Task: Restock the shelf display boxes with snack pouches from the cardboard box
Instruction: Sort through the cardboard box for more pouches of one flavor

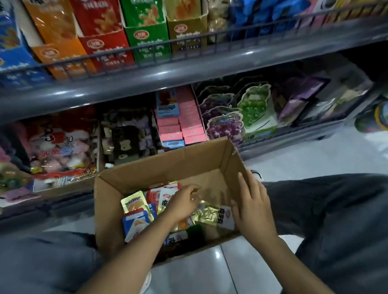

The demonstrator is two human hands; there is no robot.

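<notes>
Reaching into the cardboard box (165, 167) on the floor, left hand (181, 204) fingers curled among mixed snack pouches (136, 215), right hand (252, 207) spread, touching a gold pouch (205, 214), display boxes (146, 42) on the shelf above

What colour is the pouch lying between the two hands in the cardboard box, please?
Gold, with a white end, seen in the head view: the pouch.
</notes>
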